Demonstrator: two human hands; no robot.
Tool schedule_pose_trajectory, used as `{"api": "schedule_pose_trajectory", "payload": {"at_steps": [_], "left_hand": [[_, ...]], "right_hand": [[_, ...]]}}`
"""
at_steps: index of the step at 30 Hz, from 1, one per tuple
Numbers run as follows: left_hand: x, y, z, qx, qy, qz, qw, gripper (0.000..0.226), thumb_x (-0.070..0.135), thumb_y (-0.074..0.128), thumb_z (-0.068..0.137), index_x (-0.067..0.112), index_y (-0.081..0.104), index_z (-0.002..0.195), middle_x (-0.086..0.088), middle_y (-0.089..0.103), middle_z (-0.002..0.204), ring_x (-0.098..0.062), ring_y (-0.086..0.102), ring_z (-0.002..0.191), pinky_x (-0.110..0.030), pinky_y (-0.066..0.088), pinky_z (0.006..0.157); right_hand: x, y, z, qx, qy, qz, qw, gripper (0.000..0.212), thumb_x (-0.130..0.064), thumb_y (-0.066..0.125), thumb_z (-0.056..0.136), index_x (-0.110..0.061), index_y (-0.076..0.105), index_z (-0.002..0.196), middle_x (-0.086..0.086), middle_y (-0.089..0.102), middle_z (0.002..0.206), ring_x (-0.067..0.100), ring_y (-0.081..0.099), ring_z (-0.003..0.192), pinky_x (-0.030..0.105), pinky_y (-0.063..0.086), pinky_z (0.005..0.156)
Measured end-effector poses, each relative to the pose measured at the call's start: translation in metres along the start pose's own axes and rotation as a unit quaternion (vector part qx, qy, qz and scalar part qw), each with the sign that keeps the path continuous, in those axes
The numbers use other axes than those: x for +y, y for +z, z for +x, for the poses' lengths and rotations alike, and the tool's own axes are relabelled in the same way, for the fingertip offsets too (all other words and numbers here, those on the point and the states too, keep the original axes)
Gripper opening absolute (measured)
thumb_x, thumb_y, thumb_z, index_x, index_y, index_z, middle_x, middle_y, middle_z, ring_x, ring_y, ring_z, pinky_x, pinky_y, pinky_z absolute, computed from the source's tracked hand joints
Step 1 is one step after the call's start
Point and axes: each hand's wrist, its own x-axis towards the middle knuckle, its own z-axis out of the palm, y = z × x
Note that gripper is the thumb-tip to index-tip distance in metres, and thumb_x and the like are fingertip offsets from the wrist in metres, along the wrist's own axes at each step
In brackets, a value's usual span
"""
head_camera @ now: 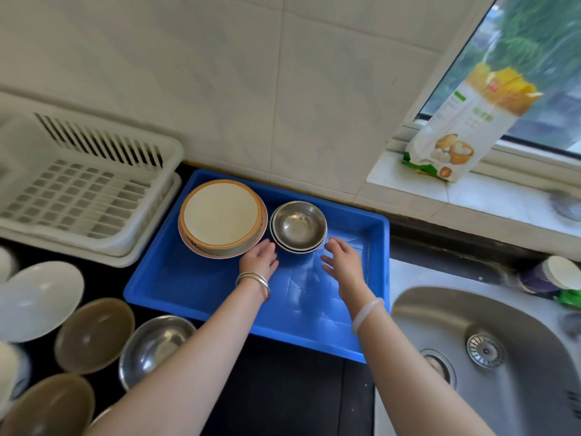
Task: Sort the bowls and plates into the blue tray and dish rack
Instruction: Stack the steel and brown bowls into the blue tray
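Your left hand (258, 259) and right hand (342, 259), both open and empty, flank the stacked steel bowls (298, 226) in the blue tray (195, 278).

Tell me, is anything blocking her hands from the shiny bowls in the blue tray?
No. The left hand and right hand sit on either side of the stacked steel bowls, with only bare blue tray floor between them.

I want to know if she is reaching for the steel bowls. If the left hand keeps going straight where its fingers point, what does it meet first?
Probably the stack of steel bowls, though the left hand also sits close to the plates.
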Motion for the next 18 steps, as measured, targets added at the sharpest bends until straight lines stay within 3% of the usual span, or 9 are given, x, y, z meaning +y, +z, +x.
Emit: {"api": "schedule_pose_trajectory", "payload": {"at_steps": [5,9,13,18], "left_hand": [[0.005,-0.040,-0.049,-0.003,0.058,0.103,0.993,0.036,0.007,0.055,0.090,0.004,0.053,0.125,-0.015,0.058,0.124,-0.020,0.057,0.106,-0.027,0.046,0.091],[0.001,-0.090,-0.096,0.037,0.129,0.179,0.975,0.027,-0.001,0.059,0.084,0.002,0.060,0.111,-0.013,0.063,0.116,-0.019,0.058,0.102,-0.024,0.051,0.072],[-0.014,-0.150,-0.139,0.111,0.147,0.210,0.960,0.026,-0.005,0.061,0.081,0.000,0.061,0.107,-0.011,0.064,0.105,-0.016,0.058,0.096,-0.015,0.047,0.077],[-0.040,-0.222,-0.178,0.230,0.129,0.246,0.933,0.026,0.002,0.064,0.080,0.013,0.064,0.103,-0.006,0.067,0.096,-0.020,0.062,0.087,-0.032,0.049,0.085]], "right_hand": [[0.002,-0.001,-0.057,-0.050,-0.055,-0.071,0.995,0.025,-0.028,0.045,0.098,-0.014,0.060,0.113,0.002,0.065,0.104,0.019,0.064,0.089,0.025,0.050,0.071],[0.021,0.017,-0.106,-0.132,-0.059,-0.112,0.983,0.018,-0.027,0.046,0.097,-0.021,0.063,0.099,0.000,0.068,0.094,0.015,0.065,0.077,0.023,0.049,0.066],[0.070,0.045,-0.135,-0.216,-0.017,-0.205,0.954,0.017,-0.032,0.047,0.094,-0.026,0.063,0.098,-0.003,0.069,0.095,0.013,0.066,0.075,0.022,0.049,0.064],[0.120,0.085,-0.145,-0.254,0.011,-0.302,0.919,0.028,-0.033,0.049,0.094,-0.023,0.057,0.118,-0.002,0.064,0.098,0.011,0.061,0.072,0.023,0.048,0.060]]}}
